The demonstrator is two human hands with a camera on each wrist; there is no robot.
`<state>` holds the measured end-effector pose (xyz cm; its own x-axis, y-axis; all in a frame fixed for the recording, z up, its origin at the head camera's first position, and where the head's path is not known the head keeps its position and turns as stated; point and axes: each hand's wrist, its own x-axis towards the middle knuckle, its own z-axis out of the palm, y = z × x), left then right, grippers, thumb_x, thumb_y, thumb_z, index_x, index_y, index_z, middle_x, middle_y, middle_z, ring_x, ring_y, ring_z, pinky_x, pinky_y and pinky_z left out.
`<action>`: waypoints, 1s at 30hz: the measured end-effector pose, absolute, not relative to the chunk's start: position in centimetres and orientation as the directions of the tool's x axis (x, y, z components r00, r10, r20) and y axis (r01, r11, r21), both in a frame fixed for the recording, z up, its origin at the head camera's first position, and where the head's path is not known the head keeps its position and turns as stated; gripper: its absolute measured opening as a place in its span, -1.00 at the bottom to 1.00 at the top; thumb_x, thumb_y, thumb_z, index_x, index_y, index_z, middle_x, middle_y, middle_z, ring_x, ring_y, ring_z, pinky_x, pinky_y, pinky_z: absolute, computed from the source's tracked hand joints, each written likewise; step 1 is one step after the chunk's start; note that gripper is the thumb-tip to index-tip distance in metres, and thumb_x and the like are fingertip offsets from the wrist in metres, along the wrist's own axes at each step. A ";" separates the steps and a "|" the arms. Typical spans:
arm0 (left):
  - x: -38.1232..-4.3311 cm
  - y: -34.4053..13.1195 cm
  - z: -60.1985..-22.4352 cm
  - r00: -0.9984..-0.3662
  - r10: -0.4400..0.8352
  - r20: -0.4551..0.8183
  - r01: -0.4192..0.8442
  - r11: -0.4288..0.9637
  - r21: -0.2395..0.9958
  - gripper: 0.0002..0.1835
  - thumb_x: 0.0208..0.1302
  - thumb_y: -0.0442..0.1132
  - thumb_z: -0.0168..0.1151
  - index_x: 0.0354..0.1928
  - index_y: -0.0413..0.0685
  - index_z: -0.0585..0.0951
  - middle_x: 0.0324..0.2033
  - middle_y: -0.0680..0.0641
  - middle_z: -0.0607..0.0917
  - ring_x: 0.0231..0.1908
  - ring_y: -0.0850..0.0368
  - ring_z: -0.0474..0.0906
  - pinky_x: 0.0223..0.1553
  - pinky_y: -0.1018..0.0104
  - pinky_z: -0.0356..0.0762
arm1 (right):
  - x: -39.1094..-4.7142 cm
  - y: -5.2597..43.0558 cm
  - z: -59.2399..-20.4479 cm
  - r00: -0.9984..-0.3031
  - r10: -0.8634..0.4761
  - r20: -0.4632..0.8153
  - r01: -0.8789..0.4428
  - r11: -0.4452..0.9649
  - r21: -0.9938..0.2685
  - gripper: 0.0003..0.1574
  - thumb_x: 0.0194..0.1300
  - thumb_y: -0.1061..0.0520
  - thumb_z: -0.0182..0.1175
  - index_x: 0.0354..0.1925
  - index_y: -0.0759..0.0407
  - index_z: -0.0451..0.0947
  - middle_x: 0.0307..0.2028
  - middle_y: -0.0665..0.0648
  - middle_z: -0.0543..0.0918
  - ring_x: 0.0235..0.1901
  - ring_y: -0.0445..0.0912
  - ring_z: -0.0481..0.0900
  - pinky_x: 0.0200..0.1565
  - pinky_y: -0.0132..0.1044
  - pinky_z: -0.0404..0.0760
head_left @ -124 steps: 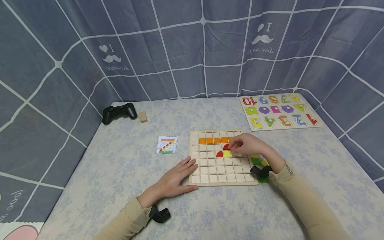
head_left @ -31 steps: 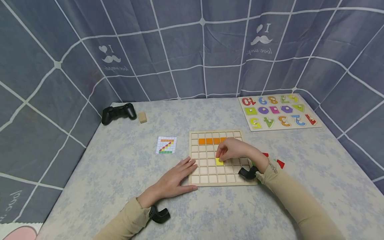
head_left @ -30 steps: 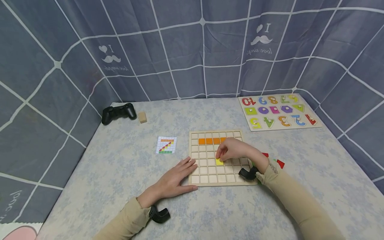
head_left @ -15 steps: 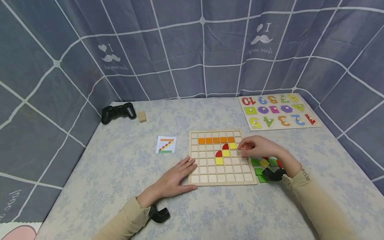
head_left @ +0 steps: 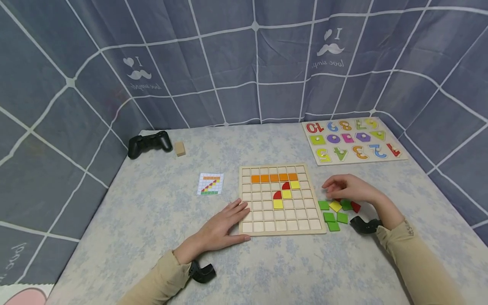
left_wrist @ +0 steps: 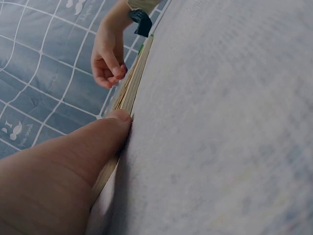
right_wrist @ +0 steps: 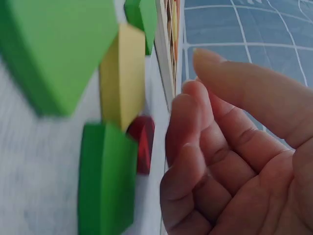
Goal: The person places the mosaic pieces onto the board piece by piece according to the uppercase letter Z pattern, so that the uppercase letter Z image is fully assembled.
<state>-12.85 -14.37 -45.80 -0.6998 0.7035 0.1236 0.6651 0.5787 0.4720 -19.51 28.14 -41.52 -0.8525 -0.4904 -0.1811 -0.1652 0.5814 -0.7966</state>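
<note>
A wooden grid board (head_left: 270, 214) lies on the table. It holds a row of orange square tiles (head_left: 274, 178) and a diagonal of yellow squares (head_left: 278, 204) and red quarter-round tiles (head_left: 277, 195). My left hand (head_left: 219, 228) rests with fingers spread on the board's left edge, its thumb at the near corner; the left wrist view shows the thumb (left_wrist: 100, 142) against the rim. Right of the board, my right hand (head_left: 348, 188) hovers with fingers loosely bent over loose green tiles (head_left: 334, 226), a yellow tile (head_left: 335, 206) and red ones (head_left: 355, 206). Nothing shows between its thumb and fingers (right_wrist: 183, 127).
Left of the board lies a pattern card (head_left: 210, 184) with a coloured Z-like figure. Farther back are a black game controller (head_left: 150, 144) and a small wooden block (head_left: 180, 148). A number-and-shape puzzle board (head_left: 354, 141) lies at the back right. Patterned curtains (head_left: 236, 63) enclose the table.
A yellow tile now sits in the board's lower diagonal cell, where my right fingers were a second ago. The right hand has moved right, off the board, to the loose tiles. The left hand stays put.
</note>
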 end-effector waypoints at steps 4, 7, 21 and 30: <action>-12.8 -14.3 -45.8 -0.702 0.701 0.128 0.663 0.578 0.475 -0.17 0.24 0.25 0.11 0.39 -0.11 0.24 0.41 -0.04 0.14 0.42 0.10 -0.12 0.41 0.26 -0.08 | -19.8 28.7 -41.6 -0.860 -0.478 -0.179 -0.164 0.590 -0.791 -0.60 0.20 0.13 0.30 -0.06 0.34 0.53 -0.36 0.11 0.60 -0.44 -0.13 0.53 -0.39 -0.34 0.58; -12.8 -14.3 -45.7 -0.703 0.699 0.129 0.662 0.578 0.477 -0.17 0.23 0.24 0.12 0.39 -0.11 0.24 0.41 -0.04 0.14 0.42 0.10 -0.12 0.41 0.25 -0.07 | -19.9 29.1 -41.6 -0.870 -0.463 -0.172 -0.178 0.619 -0.764 -0.59 0.14 0.12 0.35 -0.09 0.32 0.55 -0.36 0.10 0.58 -0.45 -0.12 0.49 -0.41 -0.35 0.53; -12.8 -14.3 -45.8 -0.691 0.709 0.140 0.677 0.568 0.468 -0.18 0.24 0.24 0.11 0.39 -0.12 0.24 0.40 -0.06 0.15 0.42 0.08 -0.10 0.41 0.26 -0.08 | -19.9 30.2 -41.9 -0.880 -0.392 -0.267 -0.085 0.684 -0.725 -0.58 0.08 0.10 0.38 -0.15 0.34 0.55 -0.42 0.08 0.59 -0.44 -0.09 0.46 -0.40 -0.36 0.48; -12.8 -14.4 -45.8 -0.695 0.705 0.139 0.671 0.567 0.478 -0.18 0.24 0.24 0.12 0.39 -0.11 0.24 0.41 -0.05 0.15 0.42 0.09 -0.11 0.40 0.23 -0.04 | -19.8 29.8 -41.8 -0.883 -0.384 -0.268 -0.094 0.706 -0.702 -0.62 0.10 0.11 0.36 -0.16 0.32 0.57 -0.43 0.06 0.57 -0.44 -0.11 0.43 -0.40 -0.34 0.47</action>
